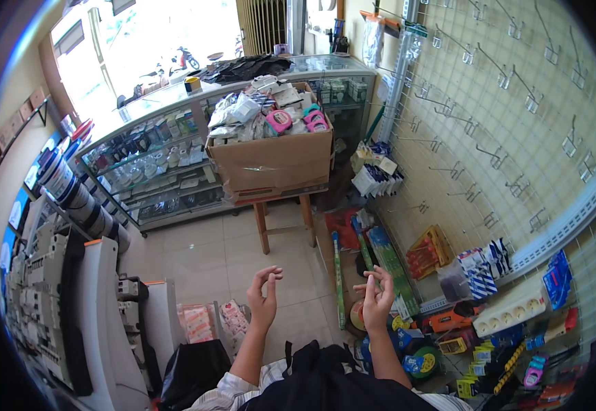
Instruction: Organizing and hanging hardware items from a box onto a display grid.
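Observation:
My left hand [265, 295] is raised above the tiled floor, fingers curled and apart, holding nothing. My right hand [378, 298] is held up to the right, its fingers bent and apart, with nothing in it; long green packages [386, 257] lie beyond it. Ahead, a large cardboard box [272, 160] rests on a wooden stool [261, 226]. Small plastic-wrapped goods [245, 109] fill the box to overflowing, with pink tape measures [279, 122] on top.
Behind the box runs a glass display counter [146, 115]. A wire grid wall [462, 103] with metal hooks rises on the right, above hanging packs and a white socket strip [511, 313]. Electrical parts line a rack [100, 308] at left. A black bag [195, 370] is near my left forearm.

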`<state>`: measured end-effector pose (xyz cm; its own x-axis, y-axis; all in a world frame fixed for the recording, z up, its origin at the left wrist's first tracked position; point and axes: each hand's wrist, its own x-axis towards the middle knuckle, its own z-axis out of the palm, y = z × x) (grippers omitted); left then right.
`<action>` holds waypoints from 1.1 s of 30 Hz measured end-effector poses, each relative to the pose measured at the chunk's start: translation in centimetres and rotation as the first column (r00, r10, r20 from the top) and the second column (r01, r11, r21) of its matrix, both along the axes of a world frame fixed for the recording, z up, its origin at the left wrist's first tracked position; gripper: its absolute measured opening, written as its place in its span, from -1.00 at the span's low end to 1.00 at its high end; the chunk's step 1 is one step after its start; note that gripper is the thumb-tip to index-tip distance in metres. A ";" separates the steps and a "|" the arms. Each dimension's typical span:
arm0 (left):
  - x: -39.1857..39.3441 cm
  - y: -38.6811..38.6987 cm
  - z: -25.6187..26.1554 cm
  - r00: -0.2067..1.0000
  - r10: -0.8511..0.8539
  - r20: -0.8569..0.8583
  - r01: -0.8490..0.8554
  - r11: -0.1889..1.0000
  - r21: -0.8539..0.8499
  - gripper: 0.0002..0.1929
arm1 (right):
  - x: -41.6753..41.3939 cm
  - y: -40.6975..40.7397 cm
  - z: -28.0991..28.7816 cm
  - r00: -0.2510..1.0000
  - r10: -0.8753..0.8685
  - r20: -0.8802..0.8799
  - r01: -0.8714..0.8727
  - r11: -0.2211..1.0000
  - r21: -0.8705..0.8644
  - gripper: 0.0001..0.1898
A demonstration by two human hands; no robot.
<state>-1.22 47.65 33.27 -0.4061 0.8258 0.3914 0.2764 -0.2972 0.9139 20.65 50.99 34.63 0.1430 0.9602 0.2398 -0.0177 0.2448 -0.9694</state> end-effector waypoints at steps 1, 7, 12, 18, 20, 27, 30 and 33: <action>-0.8 0.4 -0.1 0.999 0.040 0.033 -0.040 0.999 0.002 -0.82 | -0.6 1.5 0.0 1.000 0.008 0.000 -0.008 1.000 -0.002 -0.74; -4.0 3.4 -2.2 0.987 0.134 0.086 -0.126 0.988 -0.086 -0.83 | -3.8 12.0 0.5 0.992 0.096 0.082 -0.100 0.994 0.045 -0.75; -6.7 8.2 -4.2 0.985 0.138 0.104 -0.123 0.982 -0.142 -0.79 | -6.8 22.4 1.3 0.994 0.072 0.084 -0.081 0.992 0.100 -0.80; -9.9 16.8 -2.8 0.980 0.168 0.106 -0.153 0.979 -0.138 -0.80 | -10.7 37.3 3.8 0.959 0.021 0.282 -0.084 0.974 0.211 -0.83; -11.0 19.7 -2.2 0.984 0.162 0.077 -0.152 0.980 -0.125 -0.80 | -12.0 42.3 4.7 0.939 0.007 0.343 -0.098 0.963 0.249 -0.83; -13.2 25.6 -2.6 0.986 0.138 0.095 -0.115 0.969 -0.217 -0.80 | -15.3 55.5 2.5 0.749 -0.178 0.638 -0.049 0.946 0.321 -0.66; -13.8 26.8 -3.6 0.992 0.086 0.096 -0.055 0.954 -0.295 -0.80 | -16.6 56.2 3.3 0.709 -0.149 0.689 -0.030 0.970 0.241 -0.70; -13.6 28.3 -3.5 0.992 0.043 0.122 0.000 0.943 -0.332 -0.79 | -16.8 55.6 4.1 0.709 -0.147 0.689 -0.011 0.976 0.219 -0.77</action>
